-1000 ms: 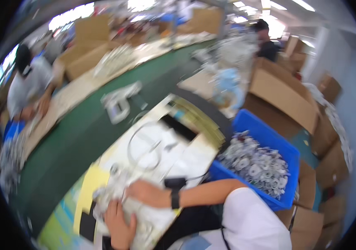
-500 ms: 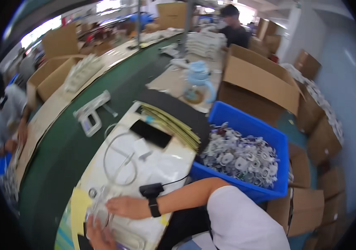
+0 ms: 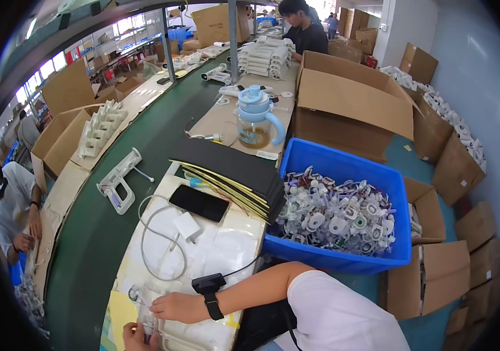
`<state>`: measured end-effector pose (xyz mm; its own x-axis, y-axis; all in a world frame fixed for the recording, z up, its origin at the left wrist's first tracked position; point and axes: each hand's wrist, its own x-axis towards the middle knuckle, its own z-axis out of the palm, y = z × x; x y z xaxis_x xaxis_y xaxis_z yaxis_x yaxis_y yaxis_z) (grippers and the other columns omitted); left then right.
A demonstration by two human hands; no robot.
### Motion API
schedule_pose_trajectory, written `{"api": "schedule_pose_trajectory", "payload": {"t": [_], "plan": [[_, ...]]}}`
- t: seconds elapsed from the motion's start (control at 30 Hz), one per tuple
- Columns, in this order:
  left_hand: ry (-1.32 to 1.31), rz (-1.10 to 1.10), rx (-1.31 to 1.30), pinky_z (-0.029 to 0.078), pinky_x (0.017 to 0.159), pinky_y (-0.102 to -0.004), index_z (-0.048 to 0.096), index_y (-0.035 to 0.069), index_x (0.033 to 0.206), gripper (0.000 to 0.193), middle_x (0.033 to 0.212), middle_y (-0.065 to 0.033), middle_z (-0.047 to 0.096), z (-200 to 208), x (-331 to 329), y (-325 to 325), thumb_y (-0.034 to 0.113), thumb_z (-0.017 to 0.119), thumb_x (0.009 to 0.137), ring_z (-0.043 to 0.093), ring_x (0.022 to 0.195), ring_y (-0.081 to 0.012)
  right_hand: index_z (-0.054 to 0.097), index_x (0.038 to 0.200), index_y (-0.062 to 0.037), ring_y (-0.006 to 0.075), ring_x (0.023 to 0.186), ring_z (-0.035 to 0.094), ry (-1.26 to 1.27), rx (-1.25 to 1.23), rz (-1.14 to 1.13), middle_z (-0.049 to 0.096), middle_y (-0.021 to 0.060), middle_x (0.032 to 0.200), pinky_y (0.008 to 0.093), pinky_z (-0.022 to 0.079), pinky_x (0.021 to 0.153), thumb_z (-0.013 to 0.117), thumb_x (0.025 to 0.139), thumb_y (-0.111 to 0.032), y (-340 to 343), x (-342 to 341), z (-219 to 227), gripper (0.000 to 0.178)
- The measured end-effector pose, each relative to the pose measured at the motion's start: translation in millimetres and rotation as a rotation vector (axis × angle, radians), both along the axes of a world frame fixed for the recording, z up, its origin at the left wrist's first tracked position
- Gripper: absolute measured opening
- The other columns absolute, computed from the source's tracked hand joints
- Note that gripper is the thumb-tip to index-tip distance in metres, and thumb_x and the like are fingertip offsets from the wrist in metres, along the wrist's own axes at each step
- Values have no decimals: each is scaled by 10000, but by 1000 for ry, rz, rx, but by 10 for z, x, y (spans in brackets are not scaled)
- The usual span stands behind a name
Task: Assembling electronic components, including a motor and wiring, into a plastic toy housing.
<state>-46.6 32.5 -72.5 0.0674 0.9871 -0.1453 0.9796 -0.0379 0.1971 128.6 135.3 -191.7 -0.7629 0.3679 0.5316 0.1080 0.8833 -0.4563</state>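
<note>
At the near end of the workbench, a white plastic housing with a loop-shaped handle lies under my hands. My left hand has its fingers curled around the near side of the housing and is partly cut off by the lower edge. Reaching over from the right, my right hand presses its closed fingertips into the upper part of the housing. What those fingertips pinch is too small to make out. A small clear round part with a thin wire sits just beyond them.
A black phone, white charger and looped cable lie ahead. Black foam sheets and a blue bin of small parts stand right. Another housing rests on the green conveyor. Co-workers sit left and far ahead.
The whole view has shifted and become sharper as my head moved. My left hand sits lower in the picture, its fingers more curled; my right hand stays at the housing.
</note>
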Motion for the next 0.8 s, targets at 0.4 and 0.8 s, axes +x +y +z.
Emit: {"api": "schedule_pose_trajectory", "payload": {"t": [0.4,0.8], "plan": [[-227,-78,331,356,1044,-486,433,-63,1329,486,1285,-317,455,-280,187,279,135,597,916,429,1205,-470,619,895,-11,335,929,584,56,-101,-305,631,144,874,438,472,747,623,773,-105,469,-207,262,154],[-267,30,428,437,870,-420,509,-20,1303,597,1044,-206,517,-747,52,511,97,737,764,531,985,-386,670,804,-58,342,810,631,184,-531,-67,670,114,798,431,503,706,679,685,-79,878,-696,48,122]]}}
